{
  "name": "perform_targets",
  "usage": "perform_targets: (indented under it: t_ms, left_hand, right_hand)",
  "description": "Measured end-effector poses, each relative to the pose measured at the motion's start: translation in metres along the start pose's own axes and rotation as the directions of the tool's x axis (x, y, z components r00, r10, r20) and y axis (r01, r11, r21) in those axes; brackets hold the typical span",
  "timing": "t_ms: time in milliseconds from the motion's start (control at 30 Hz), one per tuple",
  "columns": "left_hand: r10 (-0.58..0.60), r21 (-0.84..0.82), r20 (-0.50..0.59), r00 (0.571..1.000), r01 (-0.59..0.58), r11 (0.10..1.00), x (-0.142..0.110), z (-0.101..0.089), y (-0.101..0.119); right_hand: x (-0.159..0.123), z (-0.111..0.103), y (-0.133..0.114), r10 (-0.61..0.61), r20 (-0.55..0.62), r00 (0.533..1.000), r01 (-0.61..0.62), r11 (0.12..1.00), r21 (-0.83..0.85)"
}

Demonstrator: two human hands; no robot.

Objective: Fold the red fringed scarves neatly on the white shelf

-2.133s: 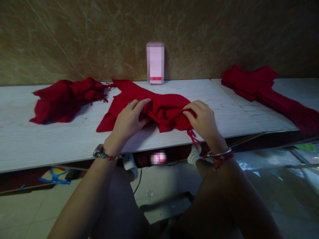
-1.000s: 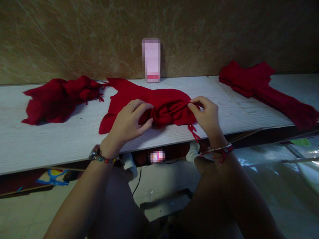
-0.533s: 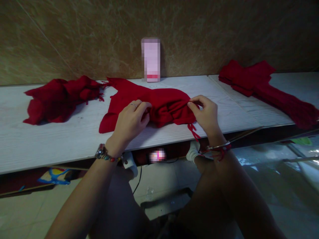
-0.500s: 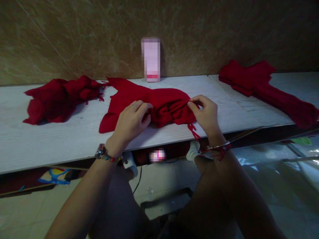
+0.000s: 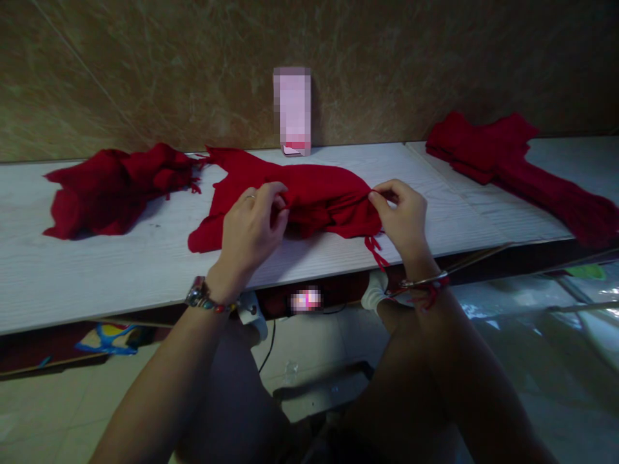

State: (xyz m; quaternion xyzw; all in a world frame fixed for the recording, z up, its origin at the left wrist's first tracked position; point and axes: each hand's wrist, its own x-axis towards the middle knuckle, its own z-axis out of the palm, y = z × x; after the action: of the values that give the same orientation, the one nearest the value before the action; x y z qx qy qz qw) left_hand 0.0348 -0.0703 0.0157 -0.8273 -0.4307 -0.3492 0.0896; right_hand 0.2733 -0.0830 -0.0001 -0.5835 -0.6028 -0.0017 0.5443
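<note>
Marbled wall: brown stone pattern (image 5: 396, 71), closing off the far side.
White surface: a long wood-grain top (image 5: 120, 274) along the wall, bearing three groups of red fabric.
Right-hand fabric: a layered red stack (image 5: 512, 167), lying fairly flat, its long end trailing toward the near edge.
Middle fabric: the red cloth (image 5: 333, 183) in hand, on the white surface between the other two; its upper part is spread fairly smooth.
Left-hand fabric: a crumpled red heap (image 5: 116, 193), well apart from both hands.
Progress: the middle cloth looks only partly arranged; creases remain along its near side, and the heap appears unsorted.
Right hand: thumb and forefinger of the right hand (image 5: 401, 209) pinch the cloth's right edge.
Left hand: the left hand (image 5: 254, 222) rests at the cloth with curled fingers; whether they grip it, I cannot tell.
Writing: none readable; the pink upright object (image 5: 294, 109) against the wall is pixelated.
Fringe: thin red strands (image 5: 374, 251) below the cloth's right end.
</note>
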Motion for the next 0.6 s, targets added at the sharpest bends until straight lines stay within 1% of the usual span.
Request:
perform_targets:
  t_ms: [100, 200, 267, 333, 400, 467, 533, 600]
  left_hand:
    - [-0.048, -0.024, -0.085, 0.995, 0.046, 0.999, 0.001, -0.013, -0.003]
    - [-0.063, -0.011, -0.126, 0.990, 0.063, 0.998, 0.003, -0.017, -0.005]
    - [-0.063, 0.012, -0.104, 0.993, 0.064, 0.998, 0.004, -0.013, -0.009]
    - [-0.063, 0.038, -0.037, 0.997, 0.065, 0.997, 0.004, -0.005, -0.014]
    - [-0.066, 0.060, 0.036, 0.997, 0.064, 0.996, 0.003, 0.001, -0.018]
    - [-0.063, 0.067, 0.070, 0.996, 0.058, 0.996, 0.003, 0.003, -0.019]
    - [-0.056, 0.061, 0.041, 0.998, 0.054, 0.997, 0.002, 0.001, -0.017]
    - [-0.049, 0.044, -0.029, 0.998, 0.050, 0.998, 0.002, -0.003, -0.013]
  right_hand:
    - [0.002, -0.002, -0.001, -0.021, -0.039, 0.999, 0.020, 0.999, -0.027]
    - [0.002, -0.002, -0.003, -0.057, -0.020, 0.998, 0.056, 0.996, -0.069]
    - [0.001, -0.001, -0.004, -0.085, 0.030, 0.996, 0.088, 0.991, -0.099]
    - [0.000, 0.000, -0.005, -0.113, 0.105, 0.988, 0.126, 0.984, -0.129]
    - [-0.003, 0.001, -0.005, -0.144, 0.193, 0.971, 0.175, 0.973, -0.153]
    - [-0.005, 0.000, -0.005, -0.172, 0.276, 0.946, 0.223, 0.960, -0.167]
    - [-0.006, -0.002, -0.003, -0.185, 0.329, 0.926, 0.252, 0.952, -0.175]
    - [-0.004, -0.006, -0.002, -0.182, 0.334, 0.925, 0.254, 0.949, -0.187]
